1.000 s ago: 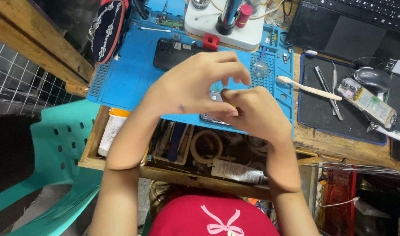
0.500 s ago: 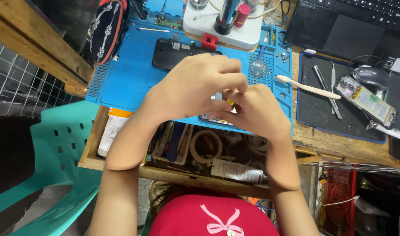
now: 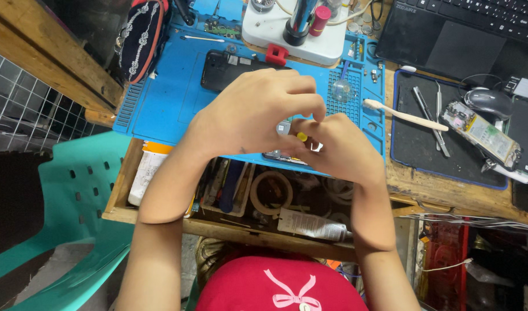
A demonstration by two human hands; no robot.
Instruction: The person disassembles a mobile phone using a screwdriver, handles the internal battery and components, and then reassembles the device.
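Both grips meet over the front edge of the blue silicone repair mat (image 3: 172, 103). Left hand (image 3: 249, 112) curls over, fingers pressed together onto a small grey metal part (image 3: 283, 128). Right hand (image 3: 342, 147) pinches a thin tool with a small yellow tip (image 3: 301, 136) right against that part. Under the hands, a dark phone-like slab (image 3: 278, 156) lies on the mat, mostly hidden. Black phone (image 3: 218, 68) further back on the mat. White toothbrush-like stick (image 3: 405, 115) to the right, near metal tweezers (image 3: 428, 118) on a black mat (image 3: 411, 155). Open wooden drawer (image 3: 117, 198) below the worktop holds a tape roll (image 3: 271, 192) and a grey tube (image 3: 310, 226).
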